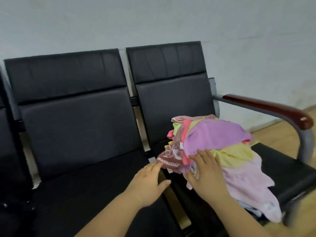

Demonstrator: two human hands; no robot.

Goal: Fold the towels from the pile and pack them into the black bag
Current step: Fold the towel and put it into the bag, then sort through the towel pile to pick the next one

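Towel pile (220, 147): lilac, yellow, pale pink (one maroon, white-patterned); black seats (82, 134), reddish-brown armrest (266, 108).

**Room: black bench seating against a pale wall**

Row of linked black padded seats (82, 134) along the wall, cushions in leather-look upholstery with horizontal seams across the backrests. Grey metal frame shows in the gaps between seats. Right-end seat (172, 100) carries a grey tubular armrest (266, 106) topped with a dark reddish-brown glossy pad, curving down at the front. Wall (153, 19) is plain, pale grey-blue, slightly scuffed low on the right. Floor (280, 134) is light wood-tone, visible at right and through the seat gaps. Lighting flat, even, no hard shadows.
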